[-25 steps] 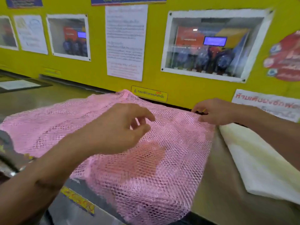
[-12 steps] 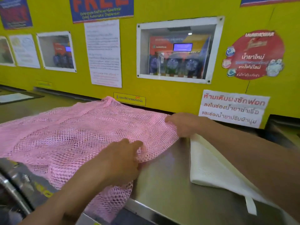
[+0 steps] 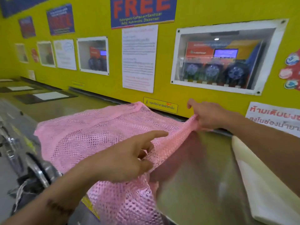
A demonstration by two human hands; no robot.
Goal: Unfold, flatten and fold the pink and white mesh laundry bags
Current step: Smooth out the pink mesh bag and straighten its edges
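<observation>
Pink bag point(image 3: 90, 135) on the worktop point(image 3: 199, 168), right edge now lifted and pulled tight, left hand point(image 3: 123, 161) and right hand point(image 3: 206, 116) both pinched shut on it, probably starting a fold; white bag point(image 3: 259, 184) lying beside.

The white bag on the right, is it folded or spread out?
Folded, it seems: the white bag lies as a neat layered slab on the steel counter, untouched by either hand.

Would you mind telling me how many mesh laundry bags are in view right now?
2. The pink mesh laundry bag is spread on the steel counter, pinched by the left hand and right hand. The white mesh laundry bag lies folded at the right. None other visible.
</observation>
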